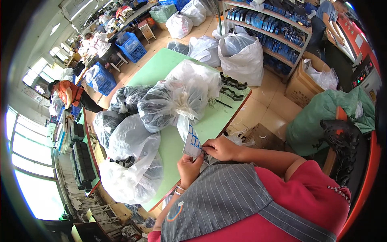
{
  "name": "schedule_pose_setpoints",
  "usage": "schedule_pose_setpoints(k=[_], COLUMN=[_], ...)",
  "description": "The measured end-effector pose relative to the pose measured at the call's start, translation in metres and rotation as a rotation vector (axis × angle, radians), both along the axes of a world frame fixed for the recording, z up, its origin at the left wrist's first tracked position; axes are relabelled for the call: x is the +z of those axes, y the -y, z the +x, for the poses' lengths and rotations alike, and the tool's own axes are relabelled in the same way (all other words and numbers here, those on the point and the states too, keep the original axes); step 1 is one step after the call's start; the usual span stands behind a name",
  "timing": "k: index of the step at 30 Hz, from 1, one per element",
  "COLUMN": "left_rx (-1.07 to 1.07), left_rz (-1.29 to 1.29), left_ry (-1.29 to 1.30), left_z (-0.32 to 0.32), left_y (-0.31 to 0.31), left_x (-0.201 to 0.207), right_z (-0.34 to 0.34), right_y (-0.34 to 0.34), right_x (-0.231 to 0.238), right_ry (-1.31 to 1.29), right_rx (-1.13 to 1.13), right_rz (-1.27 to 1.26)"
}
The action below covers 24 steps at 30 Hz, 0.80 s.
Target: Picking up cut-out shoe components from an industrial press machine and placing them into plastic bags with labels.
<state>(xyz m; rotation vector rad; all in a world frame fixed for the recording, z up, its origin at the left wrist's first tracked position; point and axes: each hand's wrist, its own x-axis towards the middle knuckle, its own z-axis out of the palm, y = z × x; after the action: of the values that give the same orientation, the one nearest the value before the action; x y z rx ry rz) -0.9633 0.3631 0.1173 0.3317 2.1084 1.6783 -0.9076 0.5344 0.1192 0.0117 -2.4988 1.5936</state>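
My left hand [189, 168] grips the lower end of a small flat white card with blue outlined boxes [192, 141], its thumb lying along the edge. At the card's right edge, the fingers of my right hand [219, 148] are pinched together, touching it. Both hands are in front of my striped grey apron [217, 189], by the near edge of a green table [169, 151]. Beyond the card lie knotted clear plastic bags with dark contents [155, 107]. Several dark curved pieces [231, 94] and a thin black tool [224, 103] rest near the table's right edge.
A large white sack [242, 60] stands beyond the table, beside a shelf rack of blue items [278, 30]. To the right are a cardboard box [300, 82] and green sacking [310, 121]. People work at the left, including one in orange [68, 94]; another is at far right.
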Motion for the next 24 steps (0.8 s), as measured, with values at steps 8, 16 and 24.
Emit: schedule_pose_setpoints(k=[8,16,24], left_rx=[0.047,-0.041,-0.091], left_rz=[0.207,0.425,0.547], left_ry=[0.203,0.526,0.714], left_z=[-0.007,-0.014,-0.015], left_y=[-0.003,-0.009,-0.022], left_x=[-0.016,-0.016,-0.025], right_z=[-0.001,-0.011,-0.020], right_y=[-0.006,-0.045,-0.065], right_x=[-0.005,0.013,0.013], right_ry=[0.122,-0.473,-0.524], right_rx=[-0.028,0.254,0.425], right_rz=[0.028,0.556,0.694])
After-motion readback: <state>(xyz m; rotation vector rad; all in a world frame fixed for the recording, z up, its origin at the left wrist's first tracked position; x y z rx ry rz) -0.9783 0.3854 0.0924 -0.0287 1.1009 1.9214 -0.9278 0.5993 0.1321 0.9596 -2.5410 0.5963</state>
